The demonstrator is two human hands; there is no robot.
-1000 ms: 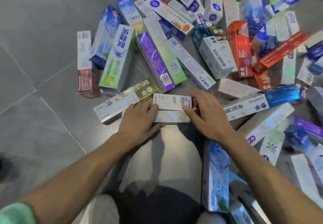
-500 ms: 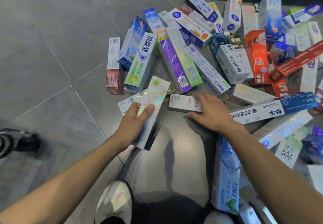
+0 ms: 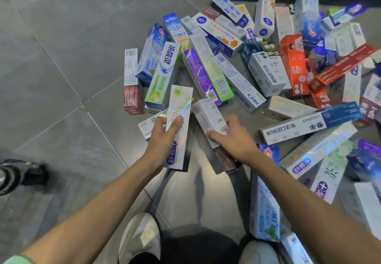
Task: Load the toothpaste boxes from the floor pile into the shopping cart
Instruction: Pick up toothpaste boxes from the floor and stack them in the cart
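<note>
I count two hands (image 3: 162, 138) — one box (image 3: 179, 127) in each — and several dozen toothpaste boxes (image 3: 266, 74) piled, too jumbled to number exactly.

Your single head cam looks steeply down from above, close over the floor (image 3: 61, 57) and box pile (image 3: 257, 68).

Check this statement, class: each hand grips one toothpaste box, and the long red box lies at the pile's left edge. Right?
Wrong about the left hand: the head view shows it gripping two boxes, the white holographic box and another beneath. The right hand grips one white box; the long red box does lie left.
</note>
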